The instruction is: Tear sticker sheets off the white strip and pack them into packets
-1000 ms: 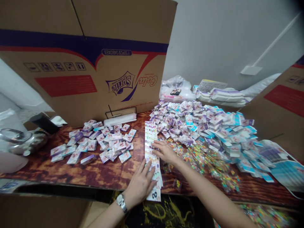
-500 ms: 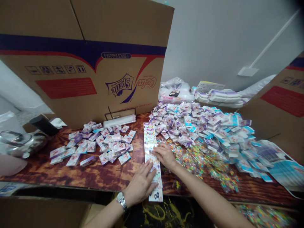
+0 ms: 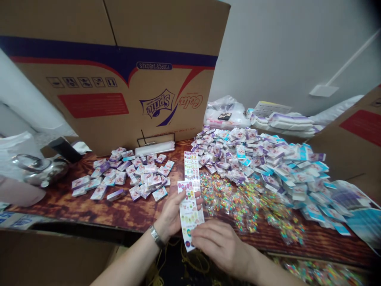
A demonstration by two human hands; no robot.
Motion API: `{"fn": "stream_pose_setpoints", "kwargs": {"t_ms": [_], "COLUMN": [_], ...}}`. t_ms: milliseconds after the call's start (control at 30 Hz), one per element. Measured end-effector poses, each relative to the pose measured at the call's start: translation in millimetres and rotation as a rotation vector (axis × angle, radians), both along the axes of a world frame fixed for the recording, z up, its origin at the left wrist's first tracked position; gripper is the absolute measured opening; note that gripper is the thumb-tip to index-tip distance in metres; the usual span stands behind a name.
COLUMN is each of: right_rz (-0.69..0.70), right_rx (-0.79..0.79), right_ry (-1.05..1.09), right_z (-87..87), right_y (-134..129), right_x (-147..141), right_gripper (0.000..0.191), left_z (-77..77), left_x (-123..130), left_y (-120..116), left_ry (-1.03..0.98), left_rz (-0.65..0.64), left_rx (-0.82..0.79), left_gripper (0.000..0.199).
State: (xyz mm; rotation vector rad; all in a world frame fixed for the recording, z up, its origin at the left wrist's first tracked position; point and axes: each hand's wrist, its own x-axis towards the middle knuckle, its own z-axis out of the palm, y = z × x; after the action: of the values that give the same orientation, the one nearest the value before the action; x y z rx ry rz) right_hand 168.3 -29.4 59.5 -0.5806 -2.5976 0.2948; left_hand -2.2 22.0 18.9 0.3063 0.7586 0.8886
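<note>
Strip (image 3: 185, 218) of printed paper is held up by you at the near edge of the table (image 3: 125, 213), grasped between thumb and fingers of your left hand (image 3: 171, 215). Your right hand (image 3: 222, 246) has bent fingers against its lower right edge; whether they pinch it cannot be told. Beyond, a second strip (image 3: 191, 165) lies between small boxes (image 3: 154, 181) on your left and clear packets (image 3: 247, 202) on your right.

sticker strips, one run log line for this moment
left hand: holding sticker strip | right hand: at its near end | table: another strip beyond
</note>
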Motion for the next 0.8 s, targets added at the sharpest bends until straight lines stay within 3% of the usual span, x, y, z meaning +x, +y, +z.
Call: {"fn": "stream_pose_setpoints", "kwargs": {"t_ms": [100, 200, 300, 433, 567, 800], "right_rz": [-0.089, -0.312, -0.486, -0.54, -0.512, -0.495], "right_rx": [-0.091, -0.097, -0.143, -0.168, -0.088, 0.076], "right_ry": [0.186, 0.361, 0.368, 0.337, 0.333, 0.271], "right_z": [-0.2, -2.2, -11.4, -24.9, -29.0, -31.9], "right_y": [5.9, 28.6, 50.5, 61.9, 61.5, 64.3], "right_x": [2.5, 4.7, 3.1, -1.5, -4.3, -11.8], "right_gripper": [0.027, 0.019, 0.013, 0.012, 0.014, 0.016], "left_z": [-6.5, -14.4, -18.5, -11.8, -1.4, -8.9], "left_x": [2.2, 2.8, -0.3, -6.3, -7.6, 4.2], "left_y": [-6.4, -16.1, -21.7, -21.3, -19.9, -24.1], "left_ry": [0.138, 0.289, 0.516, 0.825, 0.711, 0.479], "left_rz": [0.035, -0.04, -0.187, -0.313, -0.406, -0.33], "left_rx": [0.106, 0.326, 0.604, 0.86, 0.785, 0.569], "left_gripper": [0.033, 0.046, 0.052, 0.038, 0.035, 0.032]}}
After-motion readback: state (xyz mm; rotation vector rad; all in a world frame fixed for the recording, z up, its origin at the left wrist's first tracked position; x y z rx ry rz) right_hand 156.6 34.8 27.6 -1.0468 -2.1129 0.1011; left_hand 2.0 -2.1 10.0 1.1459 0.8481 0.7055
